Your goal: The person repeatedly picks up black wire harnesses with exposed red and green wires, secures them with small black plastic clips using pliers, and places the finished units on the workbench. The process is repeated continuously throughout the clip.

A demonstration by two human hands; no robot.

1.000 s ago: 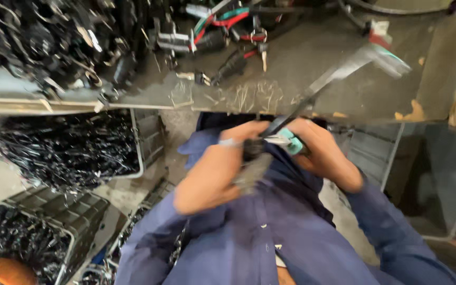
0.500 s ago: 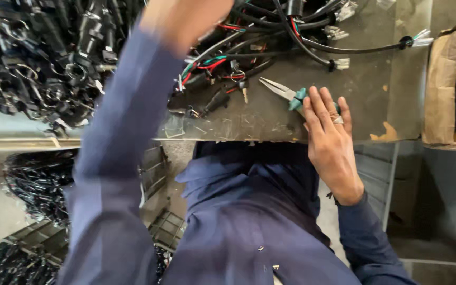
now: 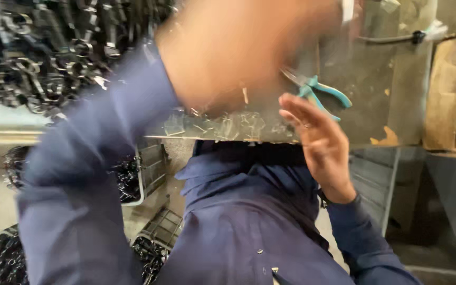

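Metal, grey and scuffed, makes up the surface (image 3: 397, 89) ahead of me, with a rust-coloured chip near its front edge and small pale offcuts scattered along that edge. On it lie my pliers (image 3: 317, 91), thin steel tips and teal plastic grips, just beyond the fingertips of my right hand (image 3: 317, 145). That hand hangs at the surface's near edge with the fingers spread and loosely curled, holding nothing and not touching the pliers. My left hand (image 3: 244, 50) is raised close to the camera and so smeared by motion that I cannot tell whether it is open or closed, or whether anything is in it; it hides most of the middle of the surface. To the left, a dense heap of black cables with shiny metal clips (image 3: 38, 53) covers the back of the surface, blurred into tangled loops. A black cable (image 3: 386, 38) with a pale end runs along the far right. A brown cardboard box (image 3: 444, 89), cut off by the frame, stands at the right edge. Below, wire crates (image 3: 151, 169) on the concrete floor hold more black cables. My blue sleeves and shirt fill the lower view.
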